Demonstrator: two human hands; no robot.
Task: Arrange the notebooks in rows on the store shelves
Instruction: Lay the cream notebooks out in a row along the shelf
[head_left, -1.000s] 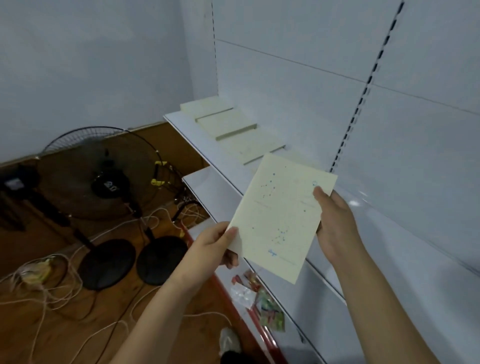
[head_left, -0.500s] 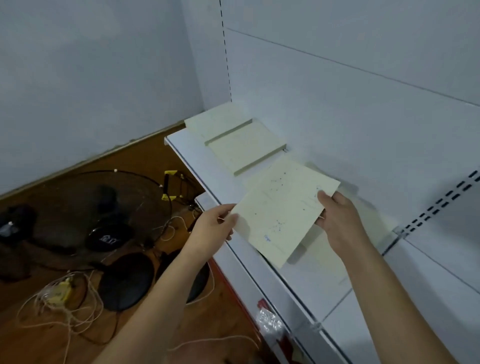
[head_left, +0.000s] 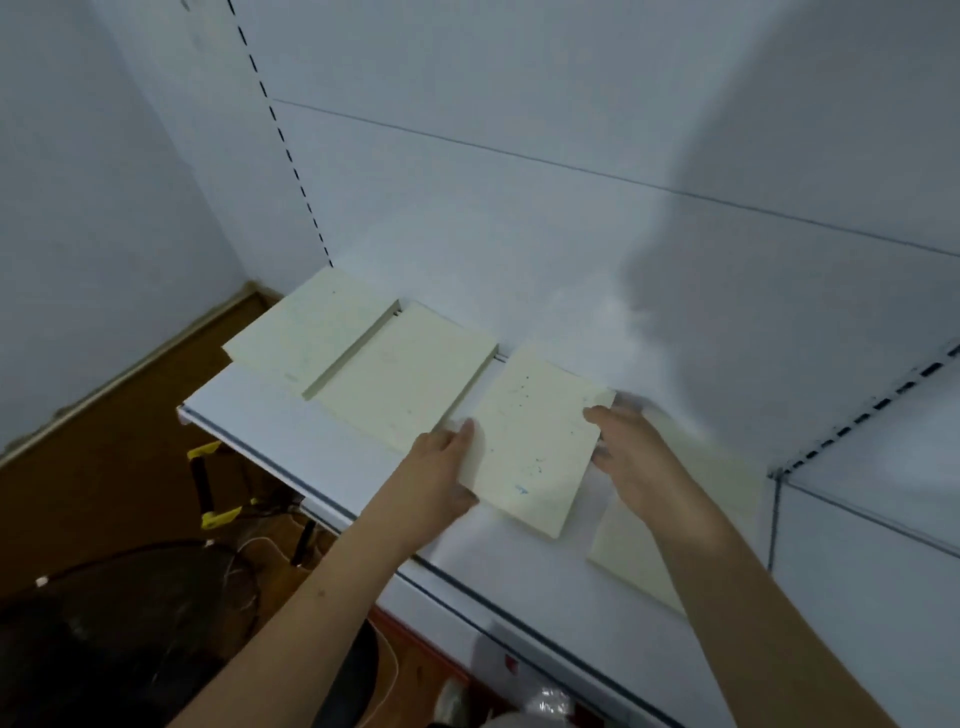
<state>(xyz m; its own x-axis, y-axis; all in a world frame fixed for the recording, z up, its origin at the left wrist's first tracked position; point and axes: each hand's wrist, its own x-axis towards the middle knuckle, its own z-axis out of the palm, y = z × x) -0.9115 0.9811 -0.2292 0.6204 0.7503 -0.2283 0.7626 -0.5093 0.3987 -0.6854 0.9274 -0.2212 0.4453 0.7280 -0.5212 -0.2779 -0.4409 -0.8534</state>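
Here I have both hands, left hand (head_left: 441, 467) and right hand (head_left: 631, 457), pinching the speckled notebook (head_left: 530, 441) by its side edges, low over the white shelf (head_left: 291, 441), squaring it (I judge) beside the neighbouring notebook (head_left: 400, 379).

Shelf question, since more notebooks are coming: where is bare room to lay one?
The shelf is bare along its front lip, before the two left notebooks. The back row is crowded: both hands hold a notebook between those and a right-hand one.
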